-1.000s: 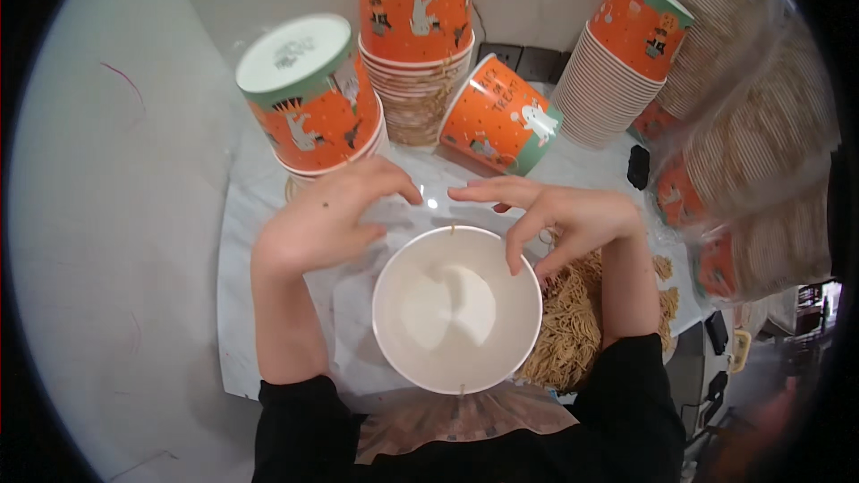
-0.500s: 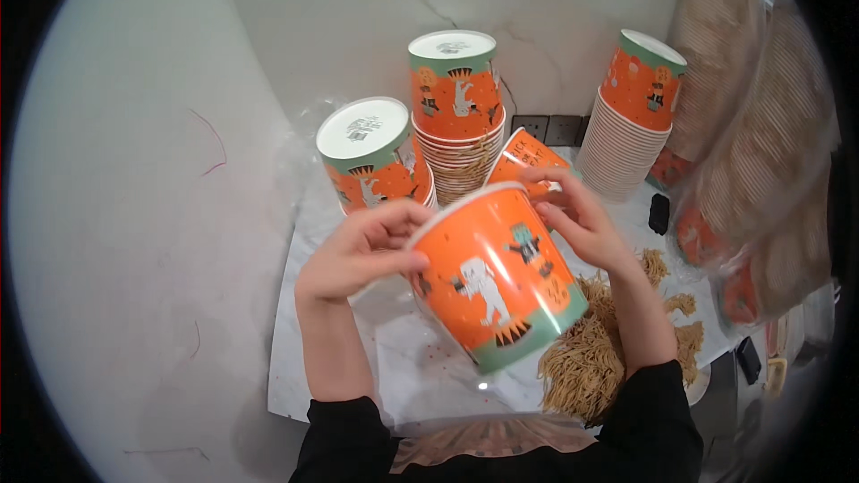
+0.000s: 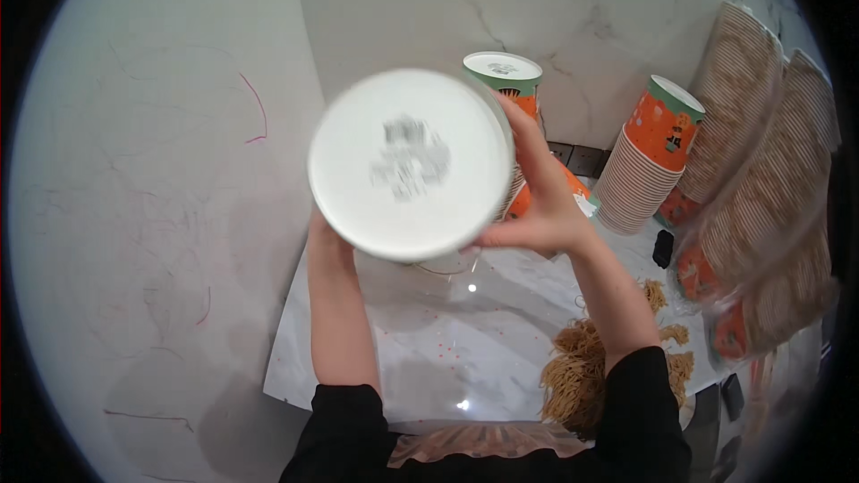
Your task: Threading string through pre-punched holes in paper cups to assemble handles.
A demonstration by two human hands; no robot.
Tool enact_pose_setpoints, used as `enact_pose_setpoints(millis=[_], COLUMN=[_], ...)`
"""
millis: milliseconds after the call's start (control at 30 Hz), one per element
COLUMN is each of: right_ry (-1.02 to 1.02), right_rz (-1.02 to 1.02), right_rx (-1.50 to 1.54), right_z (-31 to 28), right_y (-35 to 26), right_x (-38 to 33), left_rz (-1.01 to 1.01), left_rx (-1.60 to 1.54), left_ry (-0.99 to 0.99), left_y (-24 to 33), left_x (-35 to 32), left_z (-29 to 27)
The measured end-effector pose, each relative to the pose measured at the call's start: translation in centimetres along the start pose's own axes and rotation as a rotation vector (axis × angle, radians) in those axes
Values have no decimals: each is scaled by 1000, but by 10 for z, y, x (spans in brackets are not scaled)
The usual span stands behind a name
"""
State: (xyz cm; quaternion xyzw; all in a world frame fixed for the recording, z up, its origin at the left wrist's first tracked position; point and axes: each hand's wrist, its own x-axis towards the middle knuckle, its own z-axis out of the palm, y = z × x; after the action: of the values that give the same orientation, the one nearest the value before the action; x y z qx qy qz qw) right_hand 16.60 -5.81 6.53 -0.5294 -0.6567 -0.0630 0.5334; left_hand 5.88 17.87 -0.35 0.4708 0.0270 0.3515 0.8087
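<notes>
A large paper bucket [image 3: 412,165] is raised in front of me, its round white base facing me and covering much of the middle. My right hand [image 3: 537,206] grips its right side, thumb near the lower edge and fingers along the upper side. My left forearm [image 3: 344,331] rises behind the bucket; the hand's fingers are hidden there. Behind stands a stack of orange and green paper buckets [image 3: 503,65], bottoms up and partly covered. Brown fringed, yarn-like bundles [image 3: 573,371] lie by my right forearm.
Another upside-down bucket stack [image 3: 658,143] stands at the back right. Plastic-wrapped rows of nested buckets [image 3: 752,179] lean along the right side. A small black object [image 3: 663,249] lies near them. The white table [image 3: 429,367] meets a pale wall [image 3: 179,215] on the left.
The bucket has been lifted and moved left and away, and turned so its base faces me instead of its orange side. My right hand has gone from the rim to its side.
</notes>
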Motion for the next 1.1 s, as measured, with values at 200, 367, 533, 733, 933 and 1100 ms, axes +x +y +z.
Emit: enact_pose_setpoints(millis=[200,367,533,733,933,1100], right_ry=[284,387,361,347,172,0], right_rz=[155,258,397,483,418,307], right_rx=[-56,-163,-280,-436,-459,-839], right_z=[24,46,60,70,54,-2], right_y=[38,78,86,99,95,89], right_x=[49,47,37,5,-34,-77], left_rz=[-184,-39,-33,-121,-112,-269], left_rx=[316,522,499,752,1092,1236], left_ry=[46,234,71,-74,-143,-195], left_y=[39,33,26,17,8,20], left_x=[14,11,14,15,10,2], left_z=[-20,-13,-14,-4,-9,-3])
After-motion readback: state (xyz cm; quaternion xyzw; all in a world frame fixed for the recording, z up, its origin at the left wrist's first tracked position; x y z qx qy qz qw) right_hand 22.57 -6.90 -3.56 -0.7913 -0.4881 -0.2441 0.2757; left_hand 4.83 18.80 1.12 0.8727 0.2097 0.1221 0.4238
